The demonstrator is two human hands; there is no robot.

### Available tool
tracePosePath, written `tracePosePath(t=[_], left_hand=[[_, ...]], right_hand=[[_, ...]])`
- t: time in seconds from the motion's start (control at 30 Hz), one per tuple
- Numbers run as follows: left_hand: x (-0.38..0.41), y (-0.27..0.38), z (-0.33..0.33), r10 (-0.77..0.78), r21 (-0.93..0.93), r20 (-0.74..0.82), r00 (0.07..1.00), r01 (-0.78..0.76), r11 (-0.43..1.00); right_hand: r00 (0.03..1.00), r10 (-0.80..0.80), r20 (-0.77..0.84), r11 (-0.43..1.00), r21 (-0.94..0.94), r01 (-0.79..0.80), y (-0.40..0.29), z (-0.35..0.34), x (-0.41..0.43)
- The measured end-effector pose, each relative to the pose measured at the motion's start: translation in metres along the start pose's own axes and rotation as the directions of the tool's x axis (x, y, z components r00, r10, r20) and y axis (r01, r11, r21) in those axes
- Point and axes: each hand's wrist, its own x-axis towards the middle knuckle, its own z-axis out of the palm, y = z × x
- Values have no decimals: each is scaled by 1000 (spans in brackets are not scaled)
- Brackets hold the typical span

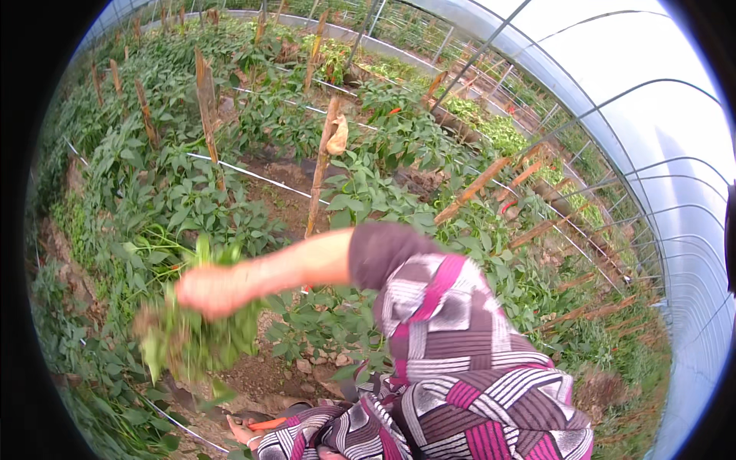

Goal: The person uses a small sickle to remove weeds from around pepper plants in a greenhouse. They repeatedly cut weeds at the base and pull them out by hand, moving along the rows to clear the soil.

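Note:
My right hand [210, 290], blurred by motion, is closed on a bunch of uprooted green plants [201, 339] that hangs below it, with brownish matter at its left side. The arm reaches leftward across the view above the pepper plants. Low in the picture, my left hand [244, 431] is near the soil, partly hidden by the patterned sleeve. A long orange-red thing [267, 424] lies against it, perhaps a handle or a pepper; how the fingers meet it is unclear.
Rows of pepper plants [178, 195] stand around me, with wooden stakes [322, 167] and white strings [264, 179] between them. A pale bag-like thing [338, 135] hangs on one stake. Stones [305, 365] lie on the soil. The curved plastic greenhouse wall [684, 241] is at right.

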Motion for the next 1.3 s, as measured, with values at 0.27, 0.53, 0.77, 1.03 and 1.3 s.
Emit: tracePosePath(t=[0.27, 0.53, 0.77, 1.03, 1.3], left_hand=[[-90, 25, 20, 80, -24, 87, 993, -78, 997], [-50, 25, 11, 95, -225, 207, 974, -48, 973], [-43, 41, 4, 311, -380, 100, 945, -253, 890], [-75, 96, -81, 433, -552, -205, 878, -469, 689], [-57, 95, -174, 415, -280, -775, 477, -847, 451]], right_hand=[[501, 406, -764, 41, -532, -846, 144, -413, -164], [642, 720, -263, 683, 102, -723, 136, -221, -198], [756, 654, -4, 725, 288, -626, 107, -142, -240], [741, 656, 144, 589, 516, -622, 76, -114, -242], [702, 634, 325, 407, 631, -660, 21, -59, -230]])
